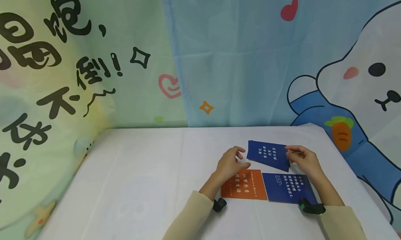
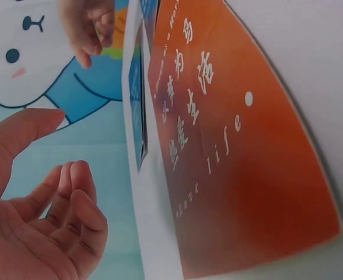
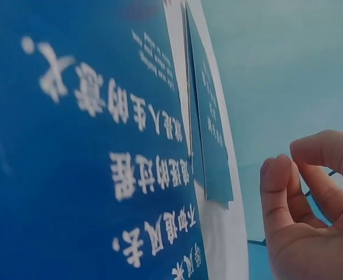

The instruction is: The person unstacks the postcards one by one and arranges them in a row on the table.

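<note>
My left hand hovers over the far left part of an orange card with white lettering, its fingers loosely bent and nothing between them. In the left wrist view, thumb and fingertips are apart. My right hand is raised beside the right end of the far blue card, overlapping its edge in the head view. The right wrist view has its fingers bent toward the thumb, holding nothing, away from the cards. Slightly fanned edges show another card under that far one. A second blue card lies nearer, right of the orange one.
All the cards lie on a white-covered table. Behind it hangs a printed cloth backdrop with a cartoon bear on the right. A small dark wrist camera sits at the left cuff, another at the right.
</note>
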The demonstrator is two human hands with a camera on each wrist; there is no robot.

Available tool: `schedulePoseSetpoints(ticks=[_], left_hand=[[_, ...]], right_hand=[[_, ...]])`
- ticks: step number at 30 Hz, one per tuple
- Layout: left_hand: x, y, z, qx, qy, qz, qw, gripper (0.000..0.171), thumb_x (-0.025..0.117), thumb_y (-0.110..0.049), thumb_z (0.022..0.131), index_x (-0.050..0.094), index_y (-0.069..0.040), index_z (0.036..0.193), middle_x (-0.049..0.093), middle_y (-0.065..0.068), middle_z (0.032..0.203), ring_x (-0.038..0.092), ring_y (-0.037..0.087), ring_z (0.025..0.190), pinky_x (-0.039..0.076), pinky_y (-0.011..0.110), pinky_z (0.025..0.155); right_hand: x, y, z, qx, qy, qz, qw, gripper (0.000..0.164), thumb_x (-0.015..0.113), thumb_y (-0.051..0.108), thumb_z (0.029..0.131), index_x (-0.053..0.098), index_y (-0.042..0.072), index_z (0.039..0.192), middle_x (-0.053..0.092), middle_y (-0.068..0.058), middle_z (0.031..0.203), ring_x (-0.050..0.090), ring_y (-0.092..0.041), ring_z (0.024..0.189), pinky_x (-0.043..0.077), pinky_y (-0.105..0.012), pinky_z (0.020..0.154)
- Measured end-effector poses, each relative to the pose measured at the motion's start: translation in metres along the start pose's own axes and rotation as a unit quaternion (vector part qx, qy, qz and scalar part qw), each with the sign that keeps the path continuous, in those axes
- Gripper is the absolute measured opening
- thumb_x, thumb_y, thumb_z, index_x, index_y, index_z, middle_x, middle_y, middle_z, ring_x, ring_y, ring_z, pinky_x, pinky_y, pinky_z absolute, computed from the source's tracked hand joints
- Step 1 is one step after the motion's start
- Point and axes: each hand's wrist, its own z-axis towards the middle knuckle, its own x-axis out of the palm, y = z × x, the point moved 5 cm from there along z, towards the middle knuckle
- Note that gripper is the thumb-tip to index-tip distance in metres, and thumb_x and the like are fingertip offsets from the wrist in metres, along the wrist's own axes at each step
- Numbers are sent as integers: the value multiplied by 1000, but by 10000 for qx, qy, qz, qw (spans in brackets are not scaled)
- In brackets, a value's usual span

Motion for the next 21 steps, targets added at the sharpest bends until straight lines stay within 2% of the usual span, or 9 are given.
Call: schedulePoseSetpoints(ticks=[3,8,12,16,21], left_hand=[[6,1,4,-102,75,39,9999,47,78,-26,83,59,-12,124,59,-1,95,50,3,72,42,18,63],[16,1,9,-225,190,40,9996,48,79,-26,81,59,-13,123,61,0,95,51,3,70,42,19,63],[21,1,16,-243,184,91,9995,47,80,-25,81,60,-13,122,60,-1,93,51,3,68,42,19,61],[24,4,24,-377,131,297,9988,46,80,-25,81,60,-13,120,59,-3,91,49,4,72,41,19,63],[26,7,29,-559,177,647,9962,47,80,-27,80,60,-14,121,57,-4,91,47,6,76,41,20,66]], right_hand=[[-2,-5,5,120,-116,72,9998,43,58,23,98,53,-4,131,58,-5,103,57,0,77,50,-14,69],[-2,-10,13,255,-97,41,9996,44,59,21,98,52,-4,133,56,-15,113,53,3,79,49,-13,69],[-1,-13,19,479,45,-18,9988,47,58,22,98,48,-5,136,52,-26,126,54,-11,93,45,-9,69],[0,-20,25,815,-28,26,9967,50,57,21,97,46,-6,138,47,-29,134,50,-29,109,41,-8,68],[3,-31,33,1095,-183,112,9938,49,56,16,95,46,-6,138,49,-26,129,49,-28,107,41,-7,63]])
